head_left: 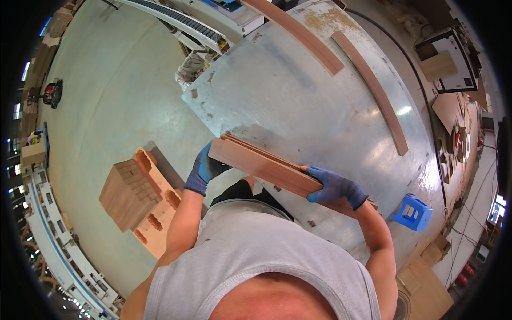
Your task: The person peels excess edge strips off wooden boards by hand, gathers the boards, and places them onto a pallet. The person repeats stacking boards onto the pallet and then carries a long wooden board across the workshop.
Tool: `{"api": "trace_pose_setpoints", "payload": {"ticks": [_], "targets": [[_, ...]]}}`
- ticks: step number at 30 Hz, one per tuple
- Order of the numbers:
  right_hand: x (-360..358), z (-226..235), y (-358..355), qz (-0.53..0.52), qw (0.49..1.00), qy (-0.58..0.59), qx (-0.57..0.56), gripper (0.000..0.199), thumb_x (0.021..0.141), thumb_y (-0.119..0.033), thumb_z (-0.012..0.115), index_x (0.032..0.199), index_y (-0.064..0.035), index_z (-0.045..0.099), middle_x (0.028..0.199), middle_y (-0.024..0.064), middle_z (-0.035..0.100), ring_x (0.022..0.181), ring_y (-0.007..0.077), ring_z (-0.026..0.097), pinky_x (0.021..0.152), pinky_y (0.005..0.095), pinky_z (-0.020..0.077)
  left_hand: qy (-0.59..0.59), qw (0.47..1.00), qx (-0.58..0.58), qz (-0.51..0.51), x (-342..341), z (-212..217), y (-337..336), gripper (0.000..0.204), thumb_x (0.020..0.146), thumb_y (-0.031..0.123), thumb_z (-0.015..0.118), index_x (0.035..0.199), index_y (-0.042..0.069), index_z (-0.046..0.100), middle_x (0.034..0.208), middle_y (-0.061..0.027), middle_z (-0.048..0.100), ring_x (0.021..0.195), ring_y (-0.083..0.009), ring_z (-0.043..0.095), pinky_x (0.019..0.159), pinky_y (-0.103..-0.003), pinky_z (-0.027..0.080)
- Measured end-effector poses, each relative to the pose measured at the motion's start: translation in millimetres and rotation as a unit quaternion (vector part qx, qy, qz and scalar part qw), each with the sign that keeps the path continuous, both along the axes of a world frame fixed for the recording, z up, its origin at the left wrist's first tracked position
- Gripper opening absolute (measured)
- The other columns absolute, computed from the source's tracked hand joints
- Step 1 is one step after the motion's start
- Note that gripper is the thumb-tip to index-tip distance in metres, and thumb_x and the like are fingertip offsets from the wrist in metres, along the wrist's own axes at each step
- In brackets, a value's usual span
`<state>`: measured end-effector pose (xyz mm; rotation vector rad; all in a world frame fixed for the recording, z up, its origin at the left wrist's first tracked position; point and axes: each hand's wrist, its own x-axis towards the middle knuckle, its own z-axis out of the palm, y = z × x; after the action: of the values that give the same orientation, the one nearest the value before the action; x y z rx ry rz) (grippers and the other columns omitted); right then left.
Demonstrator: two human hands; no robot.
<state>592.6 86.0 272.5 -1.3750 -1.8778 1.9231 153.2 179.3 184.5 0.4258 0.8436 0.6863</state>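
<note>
Across the front of my body I hold a small stack of reddish-brown wooden boards (266, 166), tilted down to the right, a groove or gap showing along its far edge. My left hand (207, 168), in a blue work glove, is closed round the left end, its fingers partly hidden behind the wood. My right hand (337, 188), gloved the same way, grips the boards near their right end, thumb over the far edge. Beyond them is the metal tabletop (266, 90), where a wide wooden plank (304, 40) and a narrower wooden strip (373, 90) lie.
On the floor at left, a stack of wooden blocks (125, 197) rests on a wooden stand with cut-outs (160, 213). A blue plastic stool-like object (412, 212) is at right. A roller conveyor (181, 21) adjoins the table's far left. Sawdust (330, 20) lies at the back.
</note>
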Motion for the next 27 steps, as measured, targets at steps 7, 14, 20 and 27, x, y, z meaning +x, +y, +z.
{"api": "trace_pose_setpoints", "payload": {"ticks": [7,14,20,27], "targets": [[-15.9,-6.8,-6.7,0.045,0.997,0.032,0.045,0.101,0.076,-0.045,0.081,0.156,0.0003,0.039,0.139,0.0216,0.054,0.13,0.0341,0.054,0.111,0.0384,0.0429,0.051,0.998,0.005,0.034,-25.2,-17.0,-46.4,0.044,0.098,0.009,0.062,0.14,0.006,0.052,0.131,-0.0122,0.063,0.119,-0.0245,0.064,0.098,-0.043,0.058],[-20.0,-10.5,-2.5,0.098,0.994,-0.016,0.046,0.111,0.077,-0.049,0.081,0.161,-0.0008,0.027,0.141,0.0232,0.051,0.132,0.0362,0.052,0.112,0.0396,0.0426,0.217,0.966,0.117,0.077,-18.0,4.4,-62.9,0.04,0.087,0.006,0.074,0.125,0.005,0.061,0.114,-0.0106,0.072,0.102,-0.0221,0.071,0.086,-0.038,0.06],[2.9,-2.1,14.9,0.112,0.993,0.034,-0.033,0.12,0.076,-0.047,0.083,0.165,-0.0031,0.015,0.153,0.024,0.042,0.139,0.0337,0.047,0.113,0.0385,0.0407,0.548,0.735,0.397,-0.05,-5.4,42.6,-40.3,0.038,0.074,0.007,0.086,0.108,0.005,0.07,0.099,-0.0112,0.076,0.089,-0.0224,0.075,0.078,-0.033,0.06],[5.6,10.8,20.9,0.016,0.993,0.073,-0.097,0.12,0.073,-0.045,0.085,0.165,-0.0054,0.019,0.149,0.0215,0.047,0.136,0.0333,0.05,0.112,0.0396,0.0423,0.552,0.726,0.406,-0.067,3.4,55.2,-8.3,0.045,0.072,0.005,0.087,0.113,0.003,0.069,0.099,-0.0101,0.076,0.089,-0.0203,0.074,0.077,-0.033,0.059]]}}
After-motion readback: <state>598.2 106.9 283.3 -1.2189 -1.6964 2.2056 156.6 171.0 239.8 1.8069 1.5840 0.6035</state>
